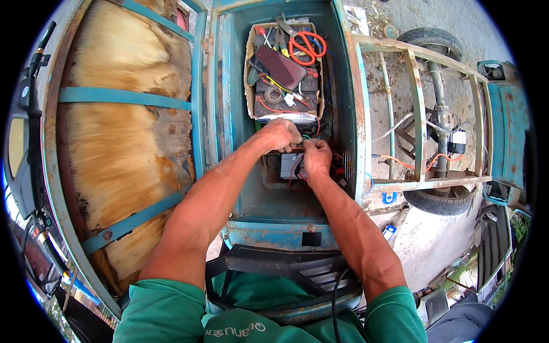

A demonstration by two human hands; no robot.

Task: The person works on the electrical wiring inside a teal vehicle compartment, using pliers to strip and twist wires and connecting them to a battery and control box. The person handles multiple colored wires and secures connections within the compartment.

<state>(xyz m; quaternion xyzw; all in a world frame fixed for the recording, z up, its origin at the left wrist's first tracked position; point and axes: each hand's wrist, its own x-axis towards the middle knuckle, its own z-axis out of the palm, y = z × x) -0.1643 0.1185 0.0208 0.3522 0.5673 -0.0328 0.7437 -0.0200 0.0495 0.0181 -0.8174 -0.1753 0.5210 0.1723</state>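
Observation:
Inside a blue-green metal compartment (274,208), my two hands work close together over a bundle of thin wires. My left hand (280,136) is closed, with its fingertips pinched on a thin wire. Close beside it on the right, my right hand (318,155) is also closed, pinching a thin wire; a bit of green wire (306,137) shows at its fingertips. The exact joint between the fingers is hidden. Just below my hands sits a grey box (290,167) with red and dark wires running across it.
Beyond my hands, an open carton (250,86) holds orange-handled scissors (306,47), a phone (281,67), pliers (280,41), a tape roll (273,95) and loose wires. A rusty frame (419,114) with wheels lies right; a worn lid (128,103) with blue-green straps stands left.

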